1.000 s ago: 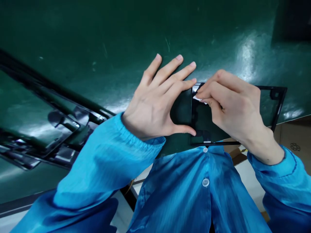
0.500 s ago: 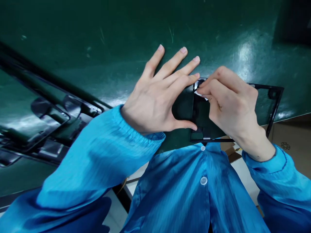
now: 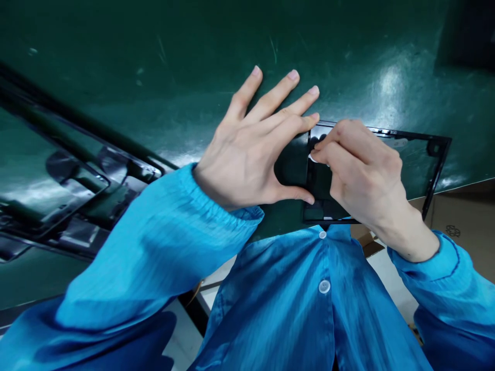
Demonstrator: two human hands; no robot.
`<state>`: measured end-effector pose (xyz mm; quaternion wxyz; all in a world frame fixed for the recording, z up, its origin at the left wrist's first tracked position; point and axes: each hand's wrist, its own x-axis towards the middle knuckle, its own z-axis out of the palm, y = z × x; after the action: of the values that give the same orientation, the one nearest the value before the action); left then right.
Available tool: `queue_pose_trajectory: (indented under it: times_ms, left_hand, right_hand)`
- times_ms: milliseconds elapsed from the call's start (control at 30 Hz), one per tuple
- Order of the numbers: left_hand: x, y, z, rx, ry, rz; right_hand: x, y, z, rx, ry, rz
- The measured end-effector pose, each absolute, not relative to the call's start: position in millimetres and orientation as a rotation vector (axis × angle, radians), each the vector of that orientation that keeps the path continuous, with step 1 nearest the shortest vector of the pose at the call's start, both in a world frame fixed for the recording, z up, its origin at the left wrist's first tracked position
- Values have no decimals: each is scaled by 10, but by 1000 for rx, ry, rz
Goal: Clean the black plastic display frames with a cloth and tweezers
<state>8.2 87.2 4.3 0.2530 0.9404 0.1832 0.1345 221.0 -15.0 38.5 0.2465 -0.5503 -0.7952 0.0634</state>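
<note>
A thin black rectangular frame (image 3: 435, 175) lies at the table's near edge, its right end reaching out past it. My left hand (image 3: 247, 154) is open with the fingers spread; its index fingertip and thumb tip rest at the frame's left side. Over the inside of the frame, my right hand (image 3: 365, 170) is closed in a pinch. A small white piece (image 3: 314, 158), like folded cloth or tissue, sticks out from its fingertips against the frame's left bar. Most of that piece is hidden by the fingers.
More black frames (image 3: 104, 136) lie overlapping on the green table (image 3: 185, 46) at the left. A dark object (image 3: 467, 36) stands at the far right corner. Below the table's edge at right is a brown cardboard box (image 3: 464, 211).
My right hand has moved slightly towards me along the frame's left bar, with the white piece still pinched. The left hand has stayed almost in place.
</note>
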Motion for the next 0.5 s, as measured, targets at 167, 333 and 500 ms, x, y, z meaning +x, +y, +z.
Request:
queue_pose_trajectory:
  times_ms: [167, 333, 500]
  left_hand:
    - [72, 882, 32, 2547, 481, 389]
    - [67, 892, 12, 2574, 455, 400]
    - [71, 884, -3, 2580, 478, 388]
  right_hand:
    - [2189, -176, 387, -1558, -2123, 213]
    - [2149, -270, 382, -1538, -2157, 246]
    - [2209, -82, 364, -1562, -2181, 68]
